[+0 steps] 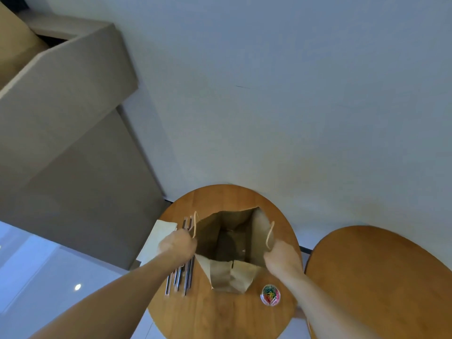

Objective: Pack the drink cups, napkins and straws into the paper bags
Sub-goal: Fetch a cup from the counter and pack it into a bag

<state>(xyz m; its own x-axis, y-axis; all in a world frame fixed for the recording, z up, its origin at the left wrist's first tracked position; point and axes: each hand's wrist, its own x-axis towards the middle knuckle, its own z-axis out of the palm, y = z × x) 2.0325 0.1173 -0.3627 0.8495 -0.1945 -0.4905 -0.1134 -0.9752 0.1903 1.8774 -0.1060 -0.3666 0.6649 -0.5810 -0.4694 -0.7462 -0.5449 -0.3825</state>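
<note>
Bag: brown paper bag (230,275), open on round wooden worktop (220,314).
Hands: left hand (177,243), right hand (281,255) grasp its rim.
Unpacked: black straws (186,280), pale napkins (161,231); cups unseen.

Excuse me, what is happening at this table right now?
A person holds a brown paper bag open on the round table, the left hand and the right hand each gripping one side near its handle. Straws and a stack of napkins lie left of the bag, not yet packed.
</note>
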